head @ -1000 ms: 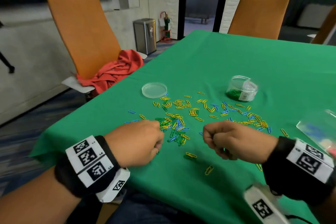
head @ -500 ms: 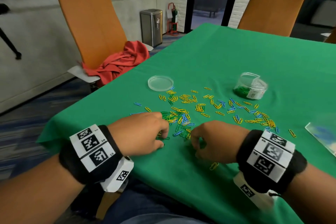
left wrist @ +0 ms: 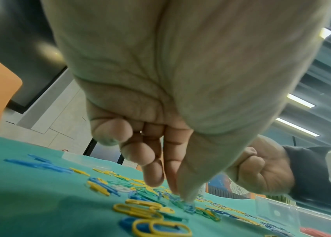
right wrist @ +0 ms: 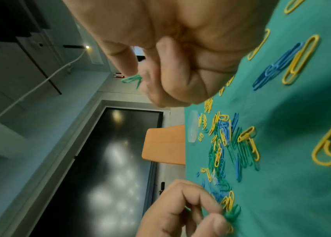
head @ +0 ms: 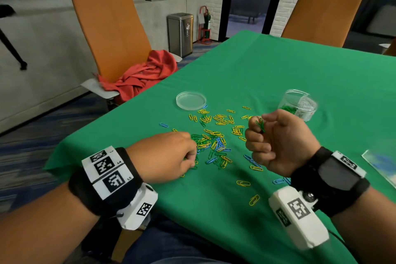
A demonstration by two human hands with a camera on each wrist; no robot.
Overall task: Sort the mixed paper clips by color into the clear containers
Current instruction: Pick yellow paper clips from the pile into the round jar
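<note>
The right hand, raised in the middle right of the head view, pinches a few green paper clips between thumb and fingers. The left hand, lower left, has its fingers curled down into the mixed pile on the counter, pinching at green clips. The clear jar with green clips stands in the upper right. The held clips are thin and loosely caught, so one may slip out on the way to the jar. A blue clip may also hook onto those under the left hand.
</note>
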